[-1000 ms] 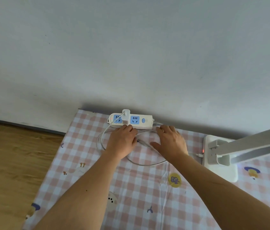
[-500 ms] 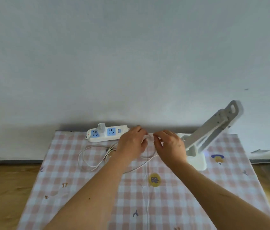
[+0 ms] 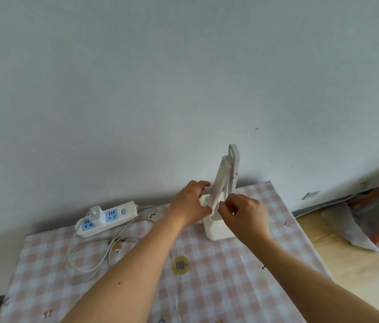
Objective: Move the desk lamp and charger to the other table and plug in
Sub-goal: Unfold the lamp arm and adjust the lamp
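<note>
A white folding desk lamp (image 3: pixel 219 227) stands on the pink checked tablecloth (image 3: pixel 209 290), close to the wall, with its arm folded and pointing up. My left hand (image 3: pixel 189 203) wraps around the lamp's left side at the foot of the arm. Pinching the lower arm from the right are the fingertips of my right hand (image 3: pixel 245 214). A white charger (image 3: pixel 95 213) sits plugged into a white and blue power strip (image 3: pixel 110 217) at the back left. Its thin white cable (image 3: pixel 90 255) lies in loose loops on the cloth and runs toward the lamp, where my left hand hides its end.
A grey-white wall rises directly behind the table. Wooden floor (image 3: pixel 351 266) shows to the right, with a grey sheet and orange-brown items (image 3: pixel 375 215) along the wall. The power strip's own cord (image 3: pixel 153 207) runs along the table's back edge.
Both hands left the cable near the power strip and moved right to the lamp. My view swung right and pulled back, so the whole lamp now shows.
</note>
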The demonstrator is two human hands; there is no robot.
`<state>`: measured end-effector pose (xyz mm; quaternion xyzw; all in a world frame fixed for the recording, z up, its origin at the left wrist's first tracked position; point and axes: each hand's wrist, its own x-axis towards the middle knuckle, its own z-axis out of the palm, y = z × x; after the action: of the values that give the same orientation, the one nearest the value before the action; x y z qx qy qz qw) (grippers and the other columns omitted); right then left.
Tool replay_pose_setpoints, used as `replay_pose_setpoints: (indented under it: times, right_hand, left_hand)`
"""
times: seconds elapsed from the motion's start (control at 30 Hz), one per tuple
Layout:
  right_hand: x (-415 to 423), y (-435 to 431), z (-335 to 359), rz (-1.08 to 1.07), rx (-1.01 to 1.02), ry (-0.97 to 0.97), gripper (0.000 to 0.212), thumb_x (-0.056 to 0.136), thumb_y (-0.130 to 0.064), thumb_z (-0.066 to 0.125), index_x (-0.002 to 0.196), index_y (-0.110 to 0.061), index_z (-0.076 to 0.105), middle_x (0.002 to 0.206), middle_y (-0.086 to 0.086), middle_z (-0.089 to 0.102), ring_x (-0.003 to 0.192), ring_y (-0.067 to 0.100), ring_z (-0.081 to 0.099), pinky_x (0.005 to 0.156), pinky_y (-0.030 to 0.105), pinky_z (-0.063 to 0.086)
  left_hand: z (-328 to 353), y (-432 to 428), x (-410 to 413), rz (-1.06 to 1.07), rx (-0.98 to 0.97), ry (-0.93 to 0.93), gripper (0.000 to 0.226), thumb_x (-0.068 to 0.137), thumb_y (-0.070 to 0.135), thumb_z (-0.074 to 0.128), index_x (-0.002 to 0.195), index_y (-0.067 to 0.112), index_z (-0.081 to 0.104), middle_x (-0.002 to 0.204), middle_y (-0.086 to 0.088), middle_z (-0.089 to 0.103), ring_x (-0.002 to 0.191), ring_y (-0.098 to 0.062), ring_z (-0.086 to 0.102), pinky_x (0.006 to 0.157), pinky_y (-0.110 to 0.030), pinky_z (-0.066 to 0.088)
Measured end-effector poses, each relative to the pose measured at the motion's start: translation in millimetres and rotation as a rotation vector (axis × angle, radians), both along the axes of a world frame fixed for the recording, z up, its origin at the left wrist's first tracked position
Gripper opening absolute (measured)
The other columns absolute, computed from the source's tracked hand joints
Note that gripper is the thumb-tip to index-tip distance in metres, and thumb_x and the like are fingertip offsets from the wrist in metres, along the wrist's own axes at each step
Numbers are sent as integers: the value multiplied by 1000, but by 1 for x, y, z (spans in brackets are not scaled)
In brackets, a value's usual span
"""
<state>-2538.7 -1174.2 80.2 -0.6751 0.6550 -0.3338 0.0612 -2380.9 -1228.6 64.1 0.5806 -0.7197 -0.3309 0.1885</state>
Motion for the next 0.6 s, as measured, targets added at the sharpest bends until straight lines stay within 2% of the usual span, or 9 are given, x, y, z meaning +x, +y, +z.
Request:
replay_pose_setpoints:
  times: [0.07, 0.13, 0.23, 0.3, 0.47, 0.6]
  right_hand:
    - [-15, -2, 2, -72, 89, -6, 22, 73, -32, 62, 59, -23, 48, 51, -10, 44, 46, 15, 45, 42, 20, 24]
    - [-25, -5, 3, -90, 224, 13, 16, 74, -39, 63, 77, -30, 51, 67, -14, 53, 57, 13, 52, 46, 22, 30]
    - [-35, -12, 3, -19, 347, 11, 45, 74, -40, 66, 115, -34, 48, 101, -16, 57, 75, 12, 58, 59, 25, 39]
    - [-38, -18, 5, 53, 382, -19, 60, 75, -34, 68, 129, -36, 41, 114, -14, 56, 81, 9, 57, 64, 25, 41]
    - [-35, -36, 14, 146, 420, -65, 65, 76, -21, 69, 134, -33, 42, 120, -7, 60, 96, 12, 55, 79, 30, 49]
    - [-28, -52, 20, 211, 466, -107, 48, 74, -12, 67, 118, -25, 52, 105, -4, 62, 103, 21, 59, 83, 38, 51]
  left_hand:
    - [4, -2, -7, 5, 8, 17, 66, 70, 31, 73, 130, 36, 46, 123, 12, 54, 109, -8, 56, 81, -24, 46]
    - [8, -5, -12, 1, 14, 34, 58, 71, 31, 72, 125, 35, 51, 122, 12, 58, 110, -9, 57, 78, -23, 41]
    - [11, -9, -18, 5, 4, 50, 40, 73, 32, 72, 110, 31, 58, 113, 12, 65, 106, -11, 60, 78, -26, 43]
    - [13, -10, -22, 16, -5, 65, 29, 76, 30, 72, 103, 25, 61, 106, 8, 69, 101, -13, 63, 80, -29, 48]
    - [16, -10, -20, 26, -23, 41, 26, 77, 28, 73, 100, 18, 64, 99, 4, 71, 93, -15, 65, 82, -32, 51]
    - [19, -10, -20, 22, 3, 31, 28, 78, 25, 71, 104, 18, 65, 104, 3, 71, 98, -16, 65, 87, -33, 51]
